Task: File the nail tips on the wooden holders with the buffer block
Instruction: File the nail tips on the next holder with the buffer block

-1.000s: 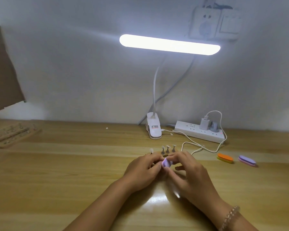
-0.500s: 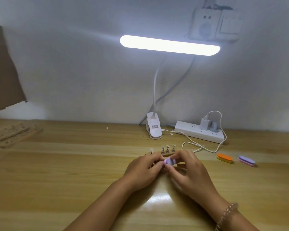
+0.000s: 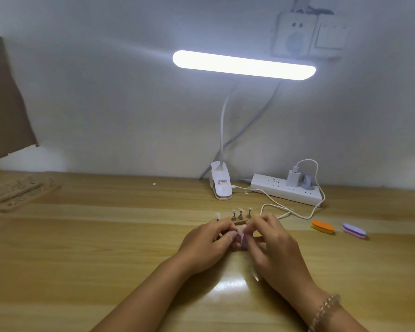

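A small wooden holder (image 3: 237, 222) lies on the table just beyond my hands, with several pegs topped by pale nail tips (image 3: 240, 210) standing on it. My right hand (image 3: 271, 245) pinches a small lilac buffer block (image 3: 244, 241) and holds it against a nail tip (image 3: 238, 233). That tip is pinched by the fingertips of my left hand (image 3: 205, 245). The two hands meet over the near end of the holder and hide most of it.
An orange buffer (image 3: 322, 226) and a lilac-pink buffer (image 3: 353, 231) lie to the right. A lamp clip (image 3: 222, 185), power strip (image 3: 285, 190) and white cable (image 3: 280, 207) sit behind the holder. More wooden holders (image 3: 17, 191) rest at far left.
The lilac buffer block has shifted in my right hand, from lying across the fingertips to standing more upright and lower against the tip. My left hand has barely moved.
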